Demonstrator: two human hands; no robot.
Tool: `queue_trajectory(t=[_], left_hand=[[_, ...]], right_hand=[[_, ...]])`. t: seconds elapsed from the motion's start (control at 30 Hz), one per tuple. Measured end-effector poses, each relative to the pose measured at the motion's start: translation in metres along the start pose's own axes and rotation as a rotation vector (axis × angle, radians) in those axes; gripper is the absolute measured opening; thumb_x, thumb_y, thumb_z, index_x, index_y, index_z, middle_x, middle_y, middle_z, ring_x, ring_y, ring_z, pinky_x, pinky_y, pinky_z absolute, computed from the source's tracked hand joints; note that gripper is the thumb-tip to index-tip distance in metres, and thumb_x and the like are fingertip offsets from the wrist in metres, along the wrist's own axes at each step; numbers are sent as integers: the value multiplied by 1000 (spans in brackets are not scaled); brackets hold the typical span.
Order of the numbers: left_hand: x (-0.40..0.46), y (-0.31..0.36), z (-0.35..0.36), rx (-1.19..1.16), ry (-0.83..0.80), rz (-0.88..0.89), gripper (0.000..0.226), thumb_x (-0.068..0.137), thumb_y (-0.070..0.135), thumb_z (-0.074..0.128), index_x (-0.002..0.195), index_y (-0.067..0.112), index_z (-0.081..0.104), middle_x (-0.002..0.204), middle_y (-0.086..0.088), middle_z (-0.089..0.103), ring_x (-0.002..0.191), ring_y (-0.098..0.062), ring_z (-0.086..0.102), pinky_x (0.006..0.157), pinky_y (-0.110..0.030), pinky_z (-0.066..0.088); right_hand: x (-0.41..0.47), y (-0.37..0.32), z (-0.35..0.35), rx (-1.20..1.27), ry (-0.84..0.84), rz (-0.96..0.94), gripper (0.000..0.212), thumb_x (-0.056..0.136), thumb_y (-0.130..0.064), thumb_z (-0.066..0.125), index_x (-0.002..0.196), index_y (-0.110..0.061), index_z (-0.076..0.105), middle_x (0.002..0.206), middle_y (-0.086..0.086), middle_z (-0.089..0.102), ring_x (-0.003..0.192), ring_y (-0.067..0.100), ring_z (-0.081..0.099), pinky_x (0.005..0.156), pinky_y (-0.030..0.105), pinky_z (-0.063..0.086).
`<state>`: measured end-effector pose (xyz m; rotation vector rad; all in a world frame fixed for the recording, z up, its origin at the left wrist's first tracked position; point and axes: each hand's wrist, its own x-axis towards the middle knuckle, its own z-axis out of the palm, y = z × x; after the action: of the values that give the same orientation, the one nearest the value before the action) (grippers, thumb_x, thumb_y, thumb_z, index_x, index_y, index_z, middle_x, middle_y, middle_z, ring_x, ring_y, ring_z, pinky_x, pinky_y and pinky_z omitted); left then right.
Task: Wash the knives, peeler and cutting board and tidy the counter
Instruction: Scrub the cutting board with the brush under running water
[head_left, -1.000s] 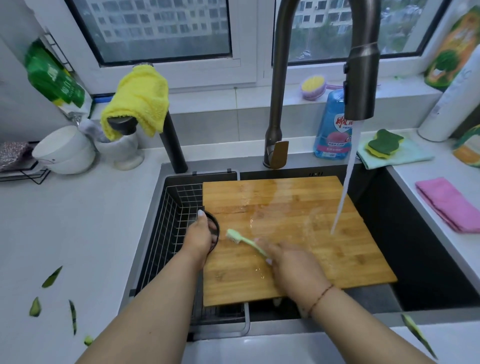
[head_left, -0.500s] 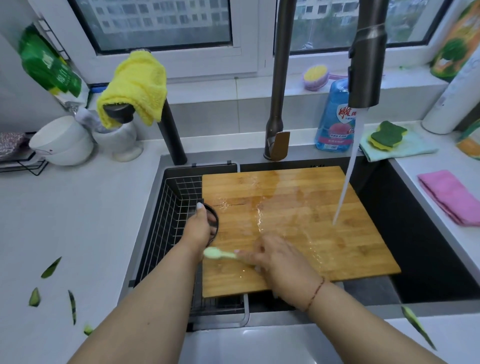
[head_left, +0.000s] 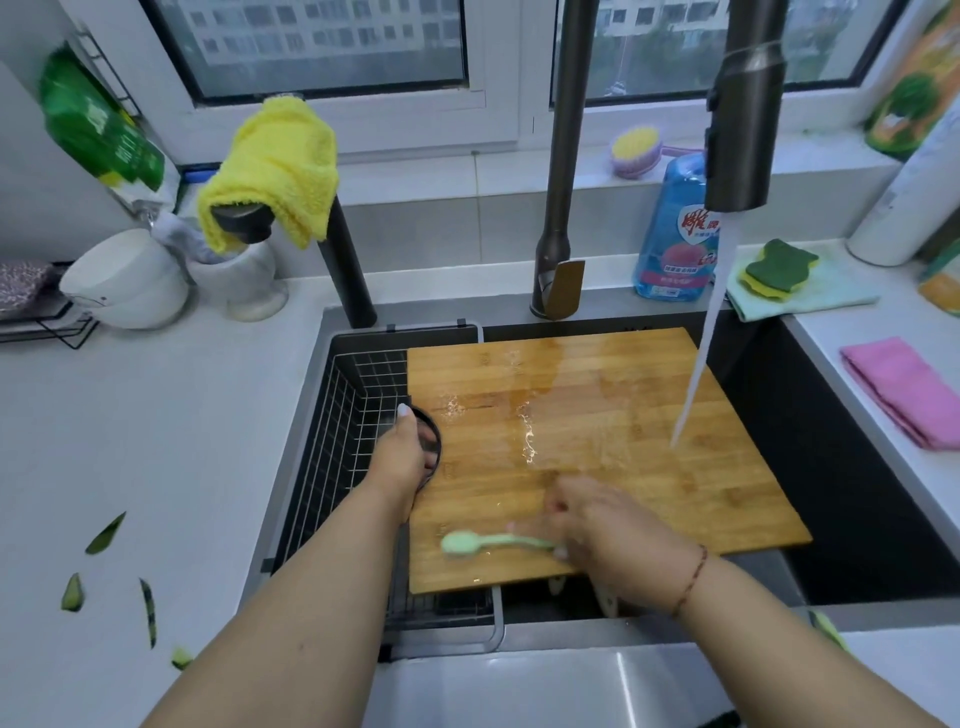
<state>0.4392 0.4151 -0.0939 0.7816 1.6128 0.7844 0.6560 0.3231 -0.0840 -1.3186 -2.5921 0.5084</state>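
Note:
A wet bamboo cutting board (head_left: 613, 415) lies flat across the dark sink (head_left: 852, 467). Water from the tall faucet (head_left: 743, 119) streams onto its right part. My left hand (head_left: 402, 462) grips the black ring handle on the board's left edge. My right hand (head_left: 608, 530) holds a light green brush (head_left: 483, 543) by its handle, the brush head lying on the board near the front left corner. No knives or peeler are in view.
A wire basket (head_left: 348, 441) fills the sink's left side. Green peel scraps (head_left: 106, 535) lie on the left counter. White bowls (head_left: 124, 280), a yellow cloth (head_left: 280, 166), a soap bottle (head_left: 670, 234), a sponge (head_left: 776, 267) and a pink cloth (head_left: 904, 395) sit around the sink.
My right hand has swept the brush from the board's middle left down and toward the front left corner. My left hand has stayed on the ring handle.

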Motion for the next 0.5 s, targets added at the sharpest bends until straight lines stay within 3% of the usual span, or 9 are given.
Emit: queue_trajectory(t=[0.07,0.13,0.2,0.27,0.3,0.43,0.5], left_hand=[[0,0,0,11,4,9,58,101,54,18,79,12,51,56,-7,54,36,-13,48,45,-23,38],[0,0,1,12,-1,10,59,101,55,18,81,11,52,58,-8,55,41,-16,50,47,-25,39],[0,0,2,19,-5,14,59,100,55,18,83,11,53,62,-9,56,48,-19,52,50,-27,40],[2,-1,1,22,-6,14,60,100,56,18,83,11,54,67,-11,58,55,-23,54,55,-30,43],[3,-2,0,24,-8,15,60,99,57,18,83,12,54,69,-12,58,58,-25,55,58,-32,45],[5,-3,0,37,5,19,60,98,59,19,81,14,54,69,-12,58,58,-25,54,61,-34,45],[3,-1,1,40,14,21,59,99,58,20,81,13,54,68,-12,58,58,-25,53,59,-33,44]], right_hand=[[0,16,-9,-169,60,101,32,86,-58,50,107,-36,60,98,-4,50,81,13,47,68,26,47],[7,11,-10,-103,49,176,25,89,-53,49,110,-43,57,96,-8,44,82,12,44,66,22,43],[3,-1,-8,-11,2,105,30,87,-61,41,106,-45,57,96,-9,43,86,14,43,68,23,42],[-11,-4,-7,-14,-52,45,14,91,-48,48,103,-52,55,98,-9,42,88,14,42,71,24,42],[-21,9,-9,-29,-20,47,20,92,-41,52,107,-54,54,100,-9,42,87,12,42,72,23,44],[-44,65,-24,-188,85,446,34,94,-31,52,113,-60,51,99,-10,41,91,13,45,82,27,47],[-38,63,-22,-205,156,523,35,95,-29,52,115,-56,53,99,-7,41,91,15,46,82,30,45]])
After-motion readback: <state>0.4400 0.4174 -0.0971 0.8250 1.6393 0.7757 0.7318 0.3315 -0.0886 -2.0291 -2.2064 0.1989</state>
